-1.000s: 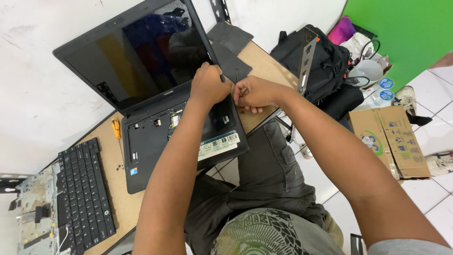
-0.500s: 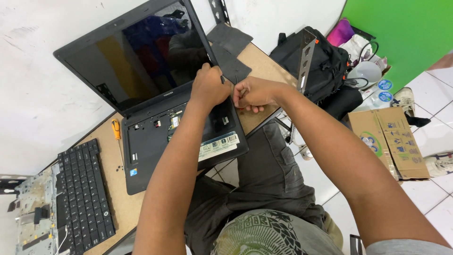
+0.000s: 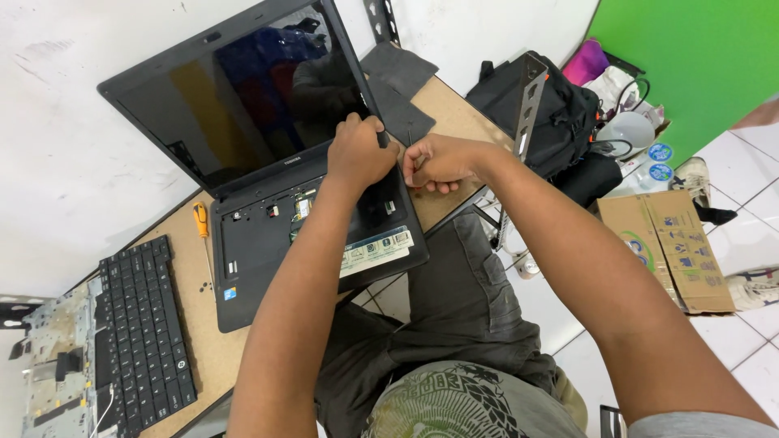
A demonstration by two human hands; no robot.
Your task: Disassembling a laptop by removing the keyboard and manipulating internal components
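Two hands: left hand grips laptop hinge; right hand clenched; keyboard aside.

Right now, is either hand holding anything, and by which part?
The left hand grips the laptop at its right hinge corner. The right hand pinches a thin tool, probably a screwdriver, by its handle end.

White wall, tiled floor, green panel
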